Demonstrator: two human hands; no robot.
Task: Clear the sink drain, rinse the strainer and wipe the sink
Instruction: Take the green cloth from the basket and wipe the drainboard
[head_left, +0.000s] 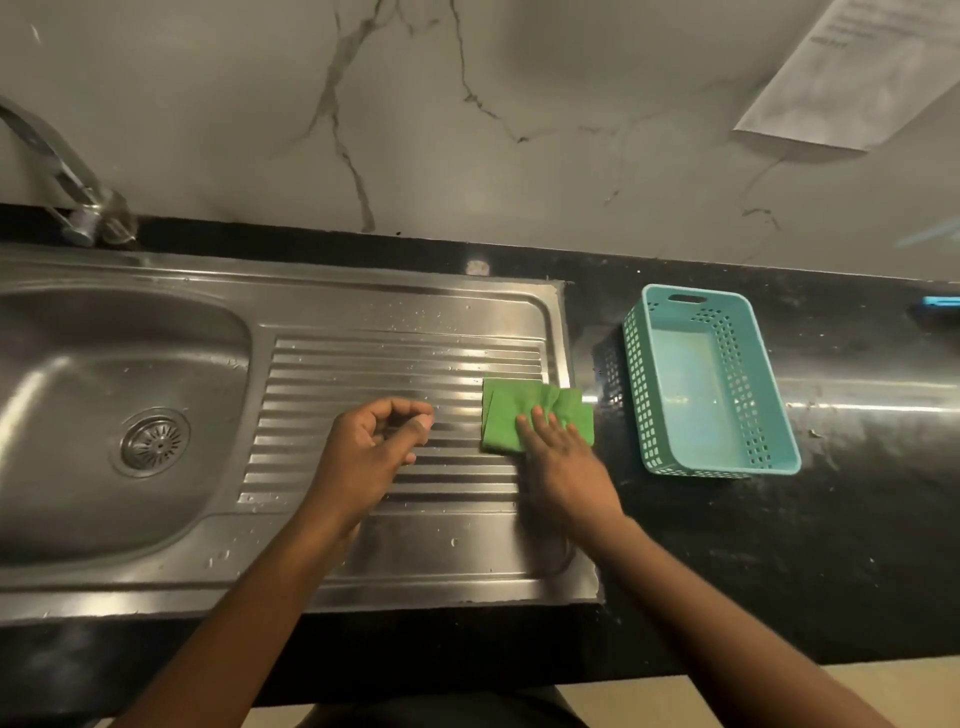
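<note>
Head view, right hand flat, fingers apart, on green cloth, left hand loosely curled, empty

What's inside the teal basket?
Nothing visible: the teal basket shows a bare floor. Only the strip behind its near wall is hidden from view.

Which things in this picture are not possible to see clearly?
Head view only:
- Tap: spout cut off by the left edge.
- Paper on the wall: print blurred.
- Cloth: near corner hidden under the right hand.
- Strainer: any debris too small to tell.
</note>
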